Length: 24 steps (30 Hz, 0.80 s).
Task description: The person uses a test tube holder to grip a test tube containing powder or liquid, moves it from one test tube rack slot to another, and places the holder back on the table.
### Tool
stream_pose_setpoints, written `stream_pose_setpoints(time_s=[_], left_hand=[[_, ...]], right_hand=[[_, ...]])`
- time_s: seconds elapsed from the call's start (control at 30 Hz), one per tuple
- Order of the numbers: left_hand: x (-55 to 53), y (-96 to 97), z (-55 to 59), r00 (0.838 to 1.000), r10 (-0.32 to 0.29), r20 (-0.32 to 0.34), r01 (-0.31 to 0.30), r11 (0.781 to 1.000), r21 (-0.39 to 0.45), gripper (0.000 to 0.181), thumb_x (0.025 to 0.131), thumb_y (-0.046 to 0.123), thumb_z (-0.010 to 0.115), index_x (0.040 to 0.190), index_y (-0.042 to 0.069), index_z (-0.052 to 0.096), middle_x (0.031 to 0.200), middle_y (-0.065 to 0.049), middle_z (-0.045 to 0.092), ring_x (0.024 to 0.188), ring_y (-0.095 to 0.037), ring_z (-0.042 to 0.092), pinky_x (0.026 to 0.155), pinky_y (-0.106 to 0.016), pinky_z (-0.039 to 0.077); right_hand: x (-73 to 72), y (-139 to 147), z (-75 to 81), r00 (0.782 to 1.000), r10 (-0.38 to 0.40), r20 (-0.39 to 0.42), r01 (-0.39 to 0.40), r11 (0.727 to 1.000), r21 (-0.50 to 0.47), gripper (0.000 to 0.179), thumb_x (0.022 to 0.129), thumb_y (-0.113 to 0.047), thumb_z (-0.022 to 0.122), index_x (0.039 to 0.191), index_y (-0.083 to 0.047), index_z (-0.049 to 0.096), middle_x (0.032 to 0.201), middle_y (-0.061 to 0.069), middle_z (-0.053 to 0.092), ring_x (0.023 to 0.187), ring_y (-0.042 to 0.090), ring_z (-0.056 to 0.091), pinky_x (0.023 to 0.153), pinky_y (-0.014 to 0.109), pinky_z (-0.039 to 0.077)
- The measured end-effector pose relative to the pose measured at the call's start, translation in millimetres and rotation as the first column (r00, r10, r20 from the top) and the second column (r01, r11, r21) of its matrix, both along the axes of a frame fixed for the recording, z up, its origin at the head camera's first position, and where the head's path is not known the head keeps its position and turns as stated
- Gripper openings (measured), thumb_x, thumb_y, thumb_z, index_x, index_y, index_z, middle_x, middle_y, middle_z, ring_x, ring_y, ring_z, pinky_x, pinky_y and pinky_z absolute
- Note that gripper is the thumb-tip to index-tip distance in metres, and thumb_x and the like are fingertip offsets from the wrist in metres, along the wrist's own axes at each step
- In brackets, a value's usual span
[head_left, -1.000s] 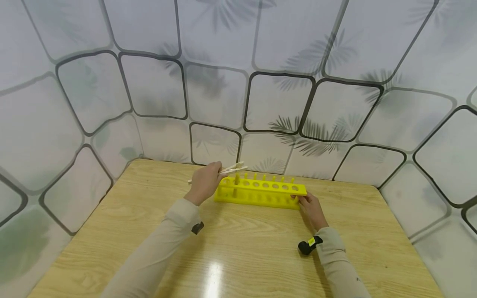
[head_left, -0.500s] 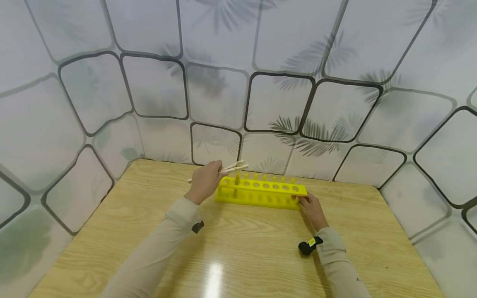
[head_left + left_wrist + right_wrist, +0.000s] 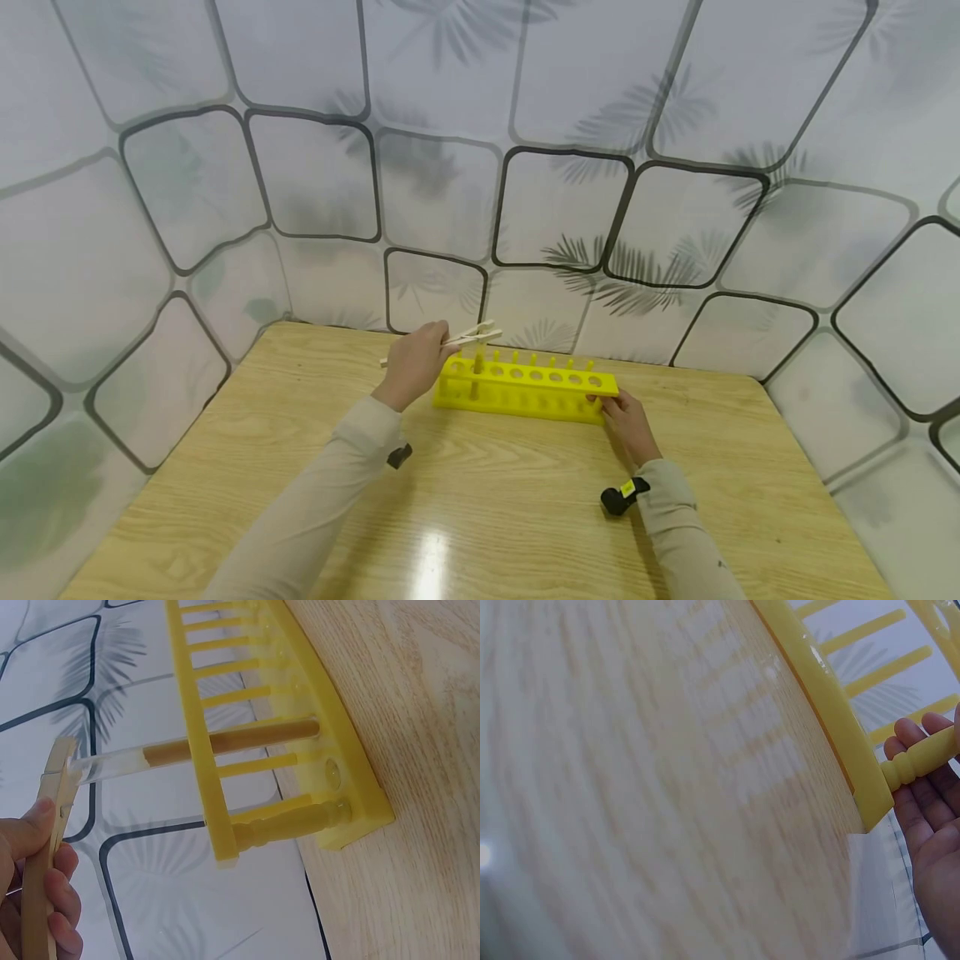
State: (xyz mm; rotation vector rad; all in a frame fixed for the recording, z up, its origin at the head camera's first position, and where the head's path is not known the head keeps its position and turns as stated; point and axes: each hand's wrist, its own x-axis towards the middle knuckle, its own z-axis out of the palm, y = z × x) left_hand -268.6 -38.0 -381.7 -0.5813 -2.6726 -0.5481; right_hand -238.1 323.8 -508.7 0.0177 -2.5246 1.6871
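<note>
My left hand (image 3: 411, 363) grips a wooden test tube clamp (image 3: 54, 791), its thumb and curled fingers round the handles. The clamp's tips are at the upper end of a glass test tube (image 3: 112, 763) with brown contents. This tube stands through a hole near the left end of a yellow test tube rack (image 3: 525, 410), its lower end by the rack's base. My right hand (image 3: 934, 817) holds the end post (image 3: 922, 759) at the rack's right end, fingers curled behind it. In the right wrist view its thumb is mostly out of frame.
The rack stands on a wood-grain table (image 3: 480, 500) near its back edge. Behind it hangs a patterned curtain or wall covering (image 3: 435, 183). A row of yellow pegs (image 3: 533, 358) rises along the rack's back. Black wrist cameras (image 3: 618, 498) sit on both sleeves.
The clamp's tips and the left hand have risen very slightly over the rack. The right hand keeps its hold on the rack's end, and the rack stays in place.
</note>
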Motion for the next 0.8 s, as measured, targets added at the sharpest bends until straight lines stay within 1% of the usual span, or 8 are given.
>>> stream_pose_setpoints(time_s=[0.1, 0.17, 0.37, 0.47, 0.63, 0.73, 0.8], left_hand=[[-0.8, -0.8, 1.8, 1.000, -0.001, -0.001, 0.001, 1.000, -0.006, 0.030, 0.089, 0.035, 0.061, 0.078, 0.010, 0.050, 0.063, -0.001, 0.046, 0.045, -0.010, 0.032, 0.041, -0.021, 0.023], [-1.4, -1.3, 3.3, 1.000, -0.002, -0.003, 0.002, 1.000, -0.007, 0.029, 0.089, 0.034, 0.062, 0.078, 0.009, 0.050, 0.063, -0.002, 0.047, 0.045, -0.011, 0.032, 0.041, -0.021, 0.023], [-2.0, -3.8, 8.4, 1.000, -0.013, -0.001, 0.013, 1.000, -0.013, 0.029, 0.090, 0.034, 0.061, 0.079, 0.009, 0.051, 0.062, -0.002, 0.046, 0.046, -0.010, 0.031, 0.042, -0.021, 0.023], [-1.9, -5.4, 11.3, 1.000, -0.015, 0.007, 0.015, 1.000, -0.021, 0.030, 0.090, 0.035, 0.059, 0.079, 0.009, 0.051, 0.063, -0.001, 0.046, 0.046, -0.010, 0.030, 0.042, -0.021, 0.023], [-0.8, -8.9, 16.1, 1.000, -0.015, 0.008, 0.015, 1.000, -0.007, 0.028, 0.090, 0.033, 0.061, 0.079, 0.009, 0.051, 0.064, -0.001, 0.047, 0.047, -0.011, 0.033, 0.043, -0.021, 0.025], [-0.6, -10.9, 17.2, 1.000, -0.018, -0.002, 0.018, 1.000, -0.004, 0.027, 0.090, 0.032, 0.062, 0.079, 0.009, 0.051, 0.064, -0.002, 0.047, 0.047, -0.011, 0.034, 0.044, -0.022, 0.026], [-0.9, -12.1, 17.0, 1.000, -0.018, -0.010, 0.018, 1.000, -0.005, 0.027, 0.090, 0.031, 0.062, 0.079, 0.009, 0.051, 0.065, -0.002, 0.048, 0.047, -0.012, 0.035, 0.044, -0.022, 0.027]], right_hand=[[-0.5, 0, 0.0, 1.000, -0.001, 0.004, 0.001, 1.000, -0.001, 0.040, 0.100, -0.031, 0.042, 0.119, 0.002, 0.054, 0.121, 0.023, 0.058, 0.104, -0.002, 0.055, 0.099, 0.032, 0.045], [-0.5, -1, 0.4, 1.000, -0.004, 0.004, 0.004, 1.000, -0.002, 0.040, 0.100, -0.031, 0.042, 0.119, 0.002, 0.055, 0.120, 0.023, 0.058, 0.104, -0.002, 0.055, 0.099, 0.032, 0.045], [0.4, -2, 2.8, 1.000, -0.009, -0.001, 0.009, 1.000, -0.001, 0.039, 0.101, -0.029, 0.041, 0.119, 0.002, 0.055, 0.120, 0.024, 0.058, 0.108, 0.009, 0.056, 0.096, 0.028, 0.046], [0.3, -2, 3.4, 1.000, -0.009, 0.003, 0.009, 1.000, -0.005, 0.039, 0.101, -0.029, 0.042, 0.119, 0.002, 0.055, 0.119, 0.024, 0.058, 0.109, 0.012, 0.057, 0.095, 0.024, 0.046], [-0.2, -2, 3.8, 1.000, -0.010, 0.013, 0.010, 1.000, -0.009, 0.039, 0.101, -0.030, 0.042, 0.119, 0.002, 0.056, 0.120, 0.023, 0.058, 0.107, 0.008, 0.056, 0.093, 0.023, 0.046], [-0.4, -1, 4.0, 1.000, -0.014, 0.018, 0.014, 1.000, -0.005, 0.039, 0.101, -0.030, 0.042, 0.119, 0.001, 0.056, 0.119, 0.023, 0.059, 0.105, 0.005, 0.056, 0.092, 0.021, 0.046], [-0.5, -1, 4.1, 1.000, -0.014, 0.021, 0.014, 1.000, -0.002, 0.039, 0.101, -0.030, 0.042, 0.119, 0.001, 0.056, 0.119, 0.023, 0.059, 0.105, 0.006, 0.056, 0.091, 0.020, 0.046]])
